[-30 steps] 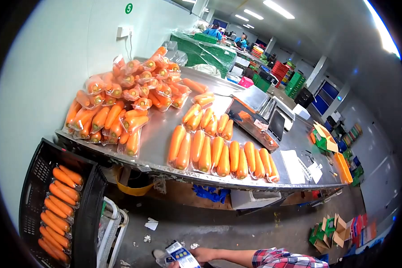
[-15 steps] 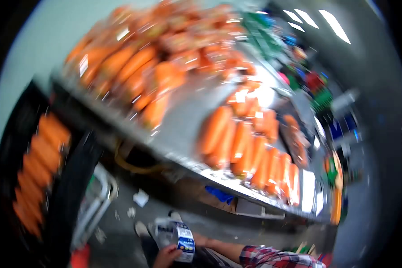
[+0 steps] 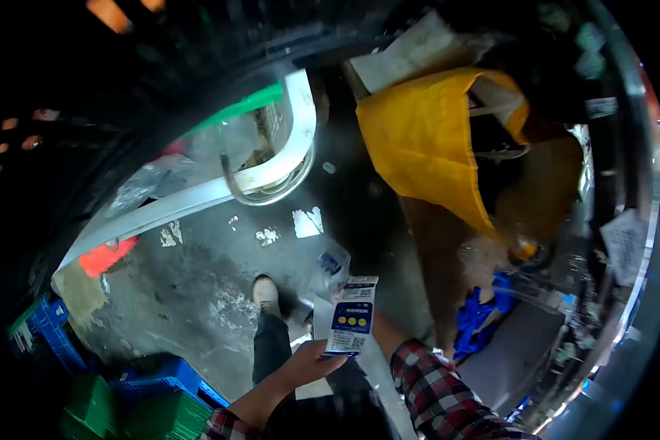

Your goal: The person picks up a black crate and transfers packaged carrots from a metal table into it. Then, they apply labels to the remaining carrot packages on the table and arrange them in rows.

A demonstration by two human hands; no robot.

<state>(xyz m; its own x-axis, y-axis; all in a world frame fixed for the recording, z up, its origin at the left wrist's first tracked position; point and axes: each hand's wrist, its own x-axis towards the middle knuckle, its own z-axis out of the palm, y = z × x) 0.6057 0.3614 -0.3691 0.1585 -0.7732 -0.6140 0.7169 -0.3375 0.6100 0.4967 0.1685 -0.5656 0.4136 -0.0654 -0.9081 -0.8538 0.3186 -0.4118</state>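
Note:
A clear plastic bag (image 3: 330, 265) with a white and blue printed label (image 3: 353, 315) is held low in front of my body. The label carries yellow and green dots and square codes. My left hand (image 3: 312, 364) pinches the lower left edge of the label, with the thumb on top. My right hand (image 3: 378, 328) reaches in behind the label from the right. Its fingers are mostly hidden there, so their grip does not show.
A yellow bag (image 3: 425, 139) and a bundle of blue plastic (image 3: 480, 315) lie to the right. A white metal frame (image 3: 271, 172) stands ahead on the left. Paper scraps (image 3: 308, 222) litter the floor. Blue crates (image 3: 172, 378) and green crates (image 3: 169, 418) are at lower left.
The view has swung down and left from the table of bagged carrots to the floor. The labelled bag stays in my left hand and now appears closer and more upright.

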